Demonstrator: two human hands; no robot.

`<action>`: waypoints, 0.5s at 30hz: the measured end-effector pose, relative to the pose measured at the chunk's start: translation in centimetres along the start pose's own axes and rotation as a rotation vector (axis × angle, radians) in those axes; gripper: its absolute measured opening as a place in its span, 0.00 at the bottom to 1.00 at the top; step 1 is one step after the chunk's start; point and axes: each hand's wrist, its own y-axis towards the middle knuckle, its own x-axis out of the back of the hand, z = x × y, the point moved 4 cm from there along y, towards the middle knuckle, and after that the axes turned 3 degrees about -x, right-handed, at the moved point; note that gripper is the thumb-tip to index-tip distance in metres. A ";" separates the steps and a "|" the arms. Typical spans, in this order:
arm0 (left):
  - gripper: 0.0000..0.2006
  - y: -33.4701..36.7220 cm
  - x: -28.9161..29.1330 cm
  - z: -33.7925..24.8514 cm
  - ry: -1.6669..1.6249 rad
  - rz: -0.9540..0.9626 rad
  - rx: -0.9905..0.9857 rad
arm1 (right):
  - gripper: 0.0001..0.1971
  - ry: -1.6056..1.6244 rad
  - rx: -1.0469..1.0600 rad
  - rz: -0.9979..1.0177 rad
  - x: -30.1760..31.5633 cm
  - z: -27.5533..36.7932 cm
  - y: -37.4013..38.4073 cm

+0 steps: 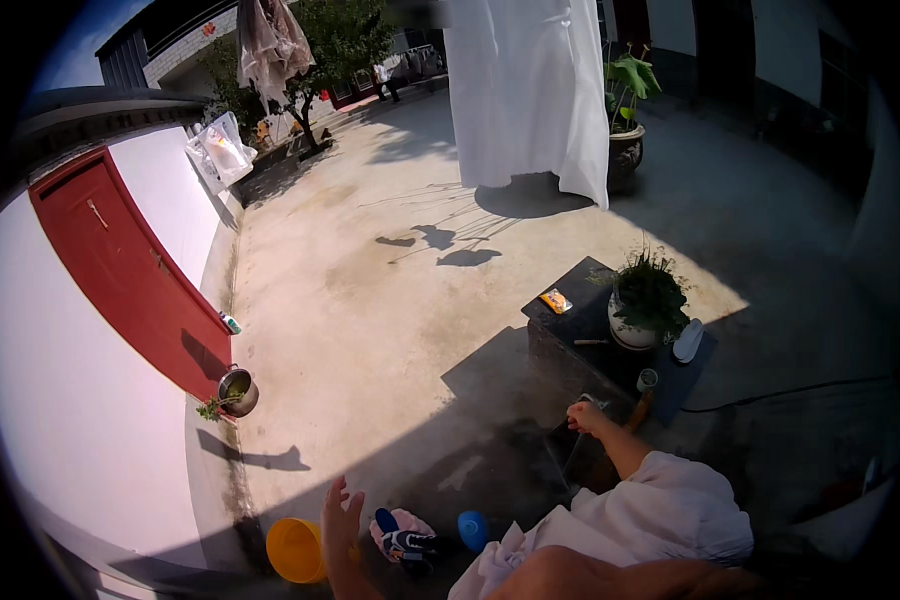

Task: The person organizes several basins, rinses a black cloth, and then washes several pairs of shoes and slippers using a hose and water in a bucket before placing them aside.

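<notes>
My left hand (341,517) is raised at the lower left with its fingers apart, holding nothing. Beside it stands a yellow bucket (294,550). To its right are a pair of dark blue and white shoes (408,545), something pink behind them, and a round blue object (473,530), perhaps a basin or ball. My right hand (584,418) is closed at the near edge of a dark stone table (585,285), by a dark sink-like hollow. A small silvery part shows next to its fingers; what they grip, if anything, is hidden.
On the table are a plant in a white pot (630,322), an orange packet (556,301), a white shoe or brush-like object (688,341) and a small cup (648,379). A white sheet (525,95) hangs ahead. By the red door (125,260) stands a metal pot (237,391).
</notes>
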 end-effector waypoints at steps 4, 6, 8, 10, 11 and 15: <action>0.25 -13.5 3.4 27.1 0.321 -0.031 0.310 | 0.11 -0.048 -0.085 -0.006 -5.0 -2.1 -0.5; 0.25 -22.3 5.4 35.9 0.225 -0.164 0.556 | 0.10 -0.186 -0.110 0.039 -8.6 -2.1 -0.7; 0.25 -36.4 5.6 39.9 0.136 -0.316 0.863 | 0.09 -0.369 -0.075 0.077 -11.9 -0.5 -1.9; 0.24 -37.3 6.8 34.6 0.150 -0.339 0.973 | 0.11 -0.590 0.049 0.120 -13.0 -0.1 -1.9; 0.23 -40.2 7.7 34.6 0.113 -0.344 1.026 | 0.13 -0.648 0.124 0.176 -15.4 0.8 -1.5; 0.22 -55.6 7.6 37.6 -0.015 -0.369 1.207 | 0.14 -0.811 0.257 0.446 -29.3 1.4 -4.8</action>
